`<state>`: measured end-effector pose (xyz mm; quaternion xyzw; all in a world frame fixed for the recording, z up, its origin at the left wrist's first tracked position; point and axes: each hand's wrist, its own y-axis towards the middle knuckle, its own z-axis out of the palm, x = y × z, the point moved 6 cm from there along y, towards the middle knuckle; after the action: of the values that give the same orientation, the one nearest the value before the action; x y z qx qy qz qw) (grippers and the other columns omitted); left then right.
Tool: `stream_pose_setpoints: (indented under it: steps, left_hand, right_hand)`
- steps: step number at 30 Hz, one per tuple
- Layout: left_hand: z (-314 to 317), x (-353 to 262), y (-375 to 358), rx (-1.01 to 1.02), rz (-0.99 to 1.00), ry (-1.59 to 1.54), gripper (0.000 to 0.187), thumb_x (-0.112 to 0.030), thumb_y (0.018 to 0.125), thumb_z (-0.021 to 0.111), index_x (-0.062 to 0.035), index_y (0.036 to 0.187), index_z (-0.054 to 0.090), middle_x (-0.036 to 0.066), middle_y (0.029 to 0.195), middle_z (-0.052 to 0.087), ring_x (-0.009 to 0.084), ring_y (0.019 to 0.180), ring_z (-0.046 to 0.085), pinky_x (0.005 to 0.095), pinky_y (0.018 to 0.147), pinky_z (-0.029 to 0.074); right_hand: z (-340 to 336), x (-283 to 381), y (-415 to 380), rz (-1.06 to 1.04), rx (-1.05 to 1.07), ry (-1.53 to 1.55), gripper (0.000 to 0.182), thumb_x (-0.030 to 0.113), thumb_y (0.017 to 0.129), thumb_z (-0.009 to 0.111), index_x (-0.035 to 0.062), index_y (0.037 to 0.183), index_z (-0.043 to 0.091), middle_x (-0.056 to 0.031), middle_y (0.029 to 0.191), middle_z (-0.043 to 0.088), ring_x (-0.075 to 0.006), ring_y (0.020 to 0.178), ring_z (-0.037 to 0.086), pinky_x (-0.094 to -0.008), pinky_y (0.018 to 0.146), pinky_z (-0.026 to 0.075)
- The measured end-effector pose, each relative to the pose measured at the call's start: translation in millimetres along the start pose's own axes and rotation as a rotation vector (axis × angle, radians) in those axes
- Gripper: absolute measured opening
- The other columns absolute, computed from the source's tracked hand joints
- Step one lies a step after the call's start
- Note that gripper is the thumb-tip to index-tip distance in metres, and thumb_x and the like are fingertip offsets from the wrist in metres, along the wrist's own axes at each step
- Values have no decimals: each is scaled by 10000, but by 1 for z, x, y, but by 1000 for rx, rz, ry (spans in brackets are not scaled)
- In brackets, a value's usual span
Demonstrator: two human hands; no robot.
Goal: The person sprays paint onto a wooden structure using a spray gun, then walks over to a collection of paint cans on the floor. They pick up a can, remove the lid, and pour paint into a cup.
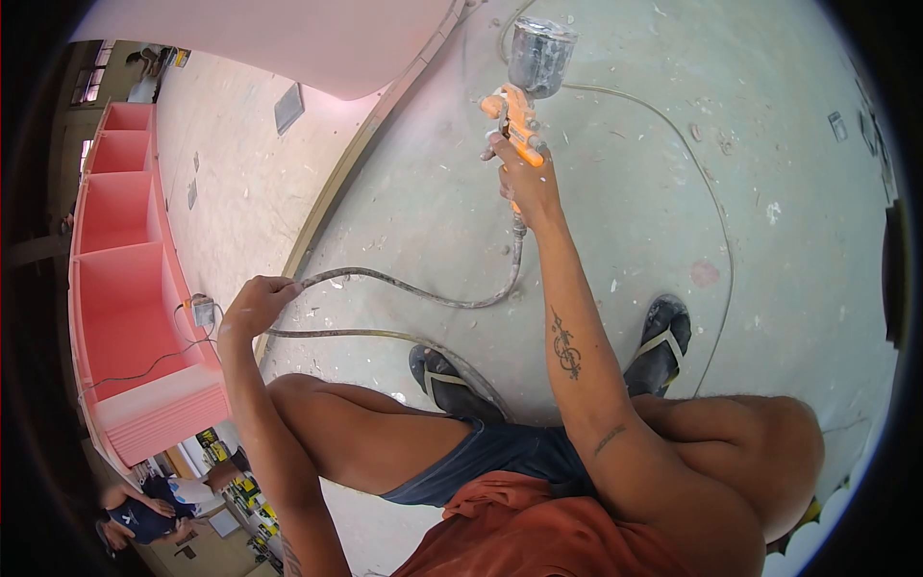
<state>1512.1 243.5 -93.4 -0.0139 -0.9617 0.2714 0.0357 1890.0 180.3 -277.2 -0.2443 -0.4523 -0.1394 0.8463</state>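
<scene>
Spray gun (524,91), orange with paint-crusted cup, clasped by right hand (524,178); left hand (255,303) clutches hose (404,287).

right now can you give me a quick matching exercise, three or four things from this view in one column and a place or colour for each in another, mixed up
Things:
1. spray gun
2. hose
3. shelf unit
4. sandals

Descriptions:
A. pink, with open compartments, at the left
B. gripped by the left hand
C. held in the right hand, orange body with a metal cup
D. dark, on the person's feet on the floor

Pairs: 1-C, 2-B, 3-A, 4-D
</scene>
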Motion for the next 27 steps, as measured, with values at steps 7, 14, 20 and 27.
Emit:
stream_pose_setpoints:
  steps: [7, 14, 20, 27]
  left_hand:
    - [-1, -1, 0, 5, 3, 9, 460, -407, 939, 657, -19, 1174, 735, 95, 790, 670, 176, 743, 597, 361, 727, 496]
    - [-3, -7, -6, 25, -64, 34, 419, -382, 940, 652, -37, 1162, 735, 179, 986, 745, 240, 881, 689, 377, 878, 512]
    - [0, 1, 0, 9, -9, 22, 465, -418, 938, 653, -28, 1176, 736, 102, 794, 674, 178, 747, 605, 363, 728, 498]
    - [-2, -6, -5, 13, -39, 20, 441, -405, 937, 659, -34, 1161, 741, 132, 867, 707, 199, 796, 639, 364, 791, 506]
  right_hand:
    - [0, 1, -1, 17, 20, -27, 214, 246, 962, 654, 58, 863, 631, 43, 557, 453, -35, 398, 306, -230, 388, 250]
    - [-1, -2, 1, 8, -7, 3, 200, 232, 959, 652, 61, 860, 626, 42, 557, 451, -35, 398, 310, -229, 385, 250]
    - [0, 3, -2, 0, 2, -17, 231, 256, 952, 648, 55, 837, 642, 45, 551, 410, -50, 416, 320, -242, 401, 268]
    - [-1, 2, -2, 3, -11, -47, 279, 290, 944, 640, 49, 806, 661, 52, 537, 358, -68, 430, 326, -260, 418, 287]
